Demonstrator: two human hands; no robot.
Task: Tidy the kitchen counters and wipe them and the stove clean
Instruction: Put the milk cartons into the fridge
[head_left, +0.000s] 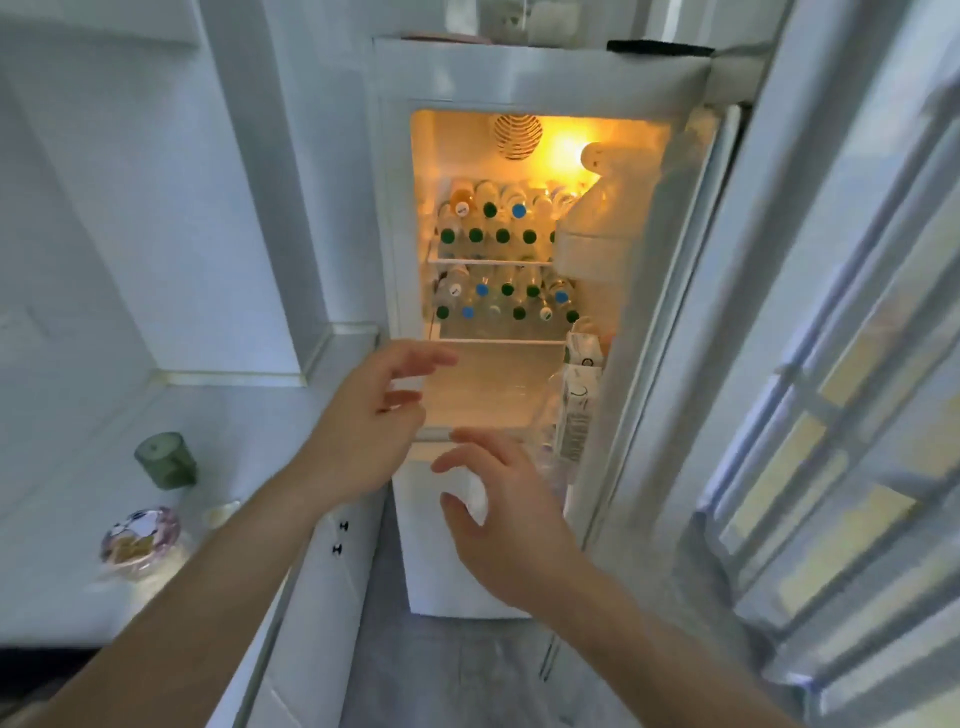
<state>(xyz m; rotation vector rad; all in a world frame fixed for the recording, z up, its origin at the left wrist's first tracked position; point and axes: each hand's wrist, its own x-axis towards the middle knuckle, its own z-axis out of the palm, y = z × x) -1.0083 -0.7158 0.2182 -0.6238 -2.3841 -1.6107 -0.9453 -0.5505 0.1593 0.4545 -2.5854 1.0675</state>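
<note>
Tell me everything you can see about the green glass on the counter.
The small dark green translucent glass tumbler looks ribbed down its sides and stands upright, mouth open, on the pale kitchen counter left of the open fridge. Whether it holds anything cannot be told. It stands apart from the pink-rimmed patterned dish nearer the camera. Neither hand touches it.

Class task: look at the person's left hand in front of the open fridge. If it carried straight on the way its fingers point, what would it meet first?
Probably nothing at once: the left hand, open and holding nothing, points into the fridge above its bare lower shelf. Depth is unclear.
</note>
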